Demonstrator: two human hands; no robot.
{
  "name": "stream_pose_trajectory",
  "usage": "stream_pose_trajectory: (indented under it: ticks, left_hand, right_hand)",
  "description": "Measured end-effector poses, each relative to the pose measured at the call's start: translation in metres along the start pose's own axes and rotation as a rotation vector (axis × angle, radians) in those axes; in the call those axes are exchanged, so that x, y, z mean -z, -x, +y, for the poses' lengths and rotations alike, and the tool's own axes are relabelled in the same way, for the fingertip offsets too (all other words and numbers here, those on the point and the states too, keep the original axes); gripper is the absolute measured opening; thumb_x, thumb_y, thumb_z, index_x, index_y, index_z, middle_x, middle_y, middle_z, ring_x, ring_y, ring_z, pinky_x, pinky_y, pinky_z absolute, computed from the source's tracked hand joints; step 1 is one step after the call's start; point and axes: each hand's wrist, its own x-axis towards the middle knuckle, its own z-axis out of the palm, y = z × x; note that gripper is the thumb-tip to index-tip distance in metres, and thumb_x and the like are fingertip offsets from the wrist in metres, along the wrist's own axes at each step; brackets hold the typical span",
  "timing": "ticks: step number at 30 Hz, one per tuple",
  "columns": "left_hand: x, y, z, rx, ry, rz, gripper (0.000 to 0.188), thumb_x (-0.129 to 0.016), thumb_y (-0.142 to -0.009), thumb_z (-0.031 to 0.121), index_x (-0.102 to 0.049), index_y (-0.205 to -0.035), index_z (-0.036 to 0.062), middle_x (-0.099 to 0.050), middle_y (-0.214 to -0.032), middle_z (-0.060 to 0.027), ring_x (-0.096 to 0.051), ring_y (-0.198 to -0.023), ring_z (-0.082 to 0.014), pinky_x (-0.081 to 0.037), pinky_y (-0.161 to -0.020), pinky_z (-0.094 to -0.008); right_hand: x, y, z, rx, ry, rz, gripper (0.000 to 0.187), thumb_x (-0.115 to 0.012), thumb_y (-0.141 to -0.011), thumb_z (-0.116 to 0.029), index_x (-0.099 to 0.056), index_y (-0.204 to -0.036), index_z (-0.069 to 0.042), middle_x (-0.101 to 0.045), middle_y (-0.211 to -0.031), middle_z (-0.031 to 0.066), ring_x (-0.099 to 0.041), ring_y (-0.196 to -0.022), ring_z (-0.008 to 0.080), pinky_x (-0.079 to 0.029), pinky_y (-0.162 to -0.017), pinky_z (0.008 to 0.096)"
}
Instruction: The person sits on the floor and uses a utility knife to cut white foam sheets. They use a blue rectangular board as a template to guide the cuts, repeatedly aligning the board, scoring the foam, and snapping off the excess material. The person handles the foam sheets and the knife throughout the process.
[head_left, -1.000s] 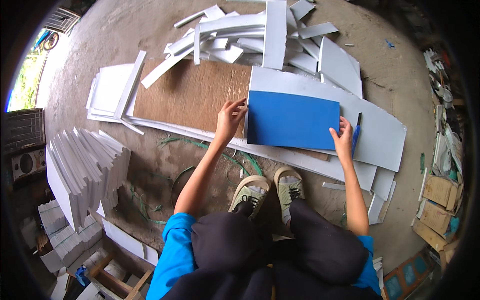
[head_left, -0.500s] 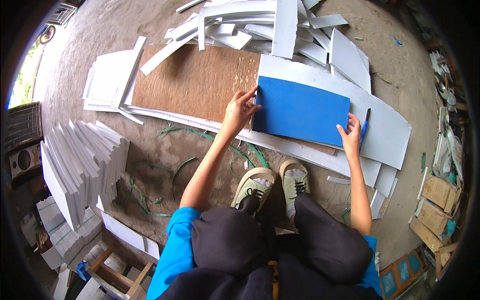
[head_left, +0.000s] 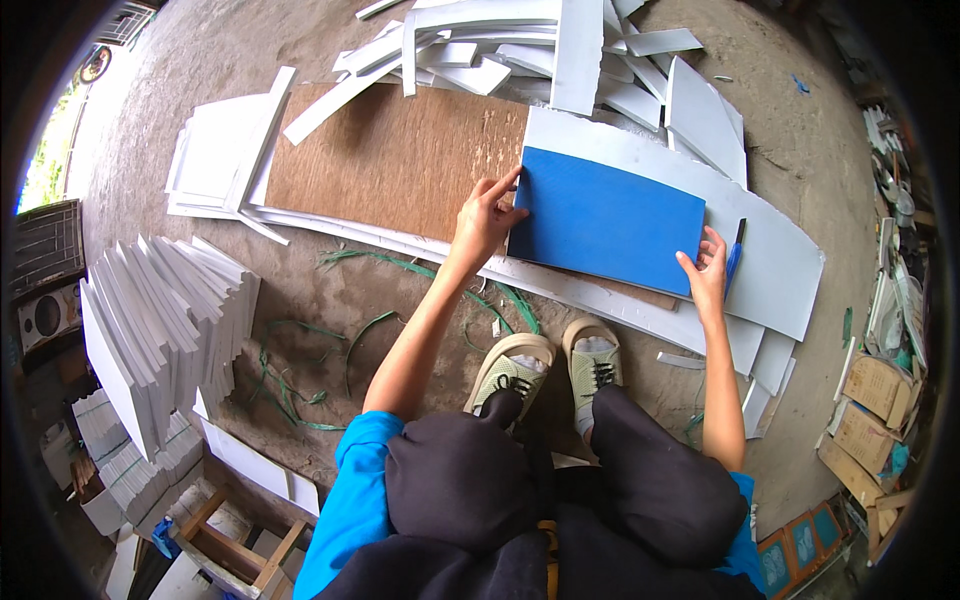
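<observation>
A flat blue rectangular board [head_left: 612, 220] lies over a white foam sheet [head_left: 770, 250] and the right end of a brown plywood board [head_left: 390, 160]. Around its left edge my left hand [head_left: 487, 218] is closed, the index finger reaching toward the far corner and the thumb on top. My right hand [head_left: 708, 268] grips the right edge close to the near corner, thumb on the blue face and fingers curled beside it. Just right of those fingers rests a blue utility knife [head_left: 736, 255] with a black end. Whatever the fingertips touch beneath the board is hidden.
White foam offcuts [head_left: 480, 75] are heaped beyond the boards. A row of upright white sheets [head_left: 165, 330] stands at left. Green plastic strapping [head_left: 390, 262] lies on the concrete near my shoes [head_left: 515, 370]. Cardboard boxes [head_left: 868, 435] line the right side; a wooden frame [head_left: 235, 540] sits lower left.
</observation>
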Motion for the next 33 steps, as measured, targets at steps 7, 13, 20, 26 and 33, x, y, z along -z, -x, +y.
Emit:
stream_pose_trajectory:
  ticks: [7,13,20,26,33]
  left_hand:
    - [-0.003,0.006,-0.002,-0.041,-0.031,0.028,0.056,-0.068,-0.071,0.011,-0.049,-0.123,0.0118,-0.053,-0.099,-0.0082,-0.059,-0.073,-0.0197,-0.049,-0.069,-0.0316]
    - [-0.008,0.008,0.003,-0.046,-0.147,-0.03,0.058,-0.062,-0.074,0.007,-0.039,-0.127,0.0063,-0.047,-0.109,-0.0158,-0.055,-0.088,-0.0294,-0.046,-0.077,-0.0369]
    - [-0.025,0.011,0.003,-0.137,-0.214,0.074,0.058,-0.054,-0.076,-0.003,-0.033,-0.13,0.0056,-0.038,-0.115,-0.0245,-0.044,-0.101,-0.0378,-0.039,-0.087,-0.0411]
    - [-0.032,0.022,0.014,-0.405,-0.441,0.04,0.038,-0.051,-0.08,0.003,-0.055,-0.114,0.0189,-0.033,-0.131,-0.013,-0.037,-0.112,-0.0316,-0.035,-0.094,-0.0412]
    - [-0.031,0.032,0.026,-0.42,-0.638,-0.088,0.09,-0.081,-0.052,0.035,-0.036,-0.127,0.0131,-0.019,-0.136,-0.0206,-0.023,-0.122,-0.0387,-0.023,-0.1,-0.0509]
  right_hand:
    - [0.002,-0.001,-0.002,-0.013,-0.03,-0.038,0.067,-0.069,-0.071,-0.003,-0.032,-0.127,-0.008,-0.048,-0.098,0.0092,-0.055,-0.082,0.0153,-0.049,-0.067,0.0265]
    - [0.006,0.0,-0.004,-0.071,-0.068,-0.057,0.067,-0.069,-0.071,-0.004,-0.033,-0.127,-0.01,-0.049,-0.1,0.0107,-0.056,-0.083,0.0165,-0.049,-0.069,0.0277]
    - [0.028,-0.014,0.015,-0.164,-0.185,-0.049,0.054,-0.068,-0.073,-0.009,-0.043,-0.121,-0.01,-0.058,-0.098,0.0133,-0.057,-0.087,0.0176,-0.046,-0.076,0.0303]
    - [0.024,-0.023,0.029,-0.131,-0.147,-0.018,0.058,-0.072,-0.067,-0.012,-0.044,-0.118,-0.009,-0.063,-0.086,0.0099,-0.06,-0.08,0.0174,-0.047,-0.072,0.0294]
    - [0.025,-0.016,0.012,-0.186,-0.226,-0.07,0.056,-0.07,-0.069,-0.009,-0.043,-0.118,-0.009,-0.061,-0.086,0.0093,-0.058,-0.079,0.0168,-0.046,-0.073,0.0302]
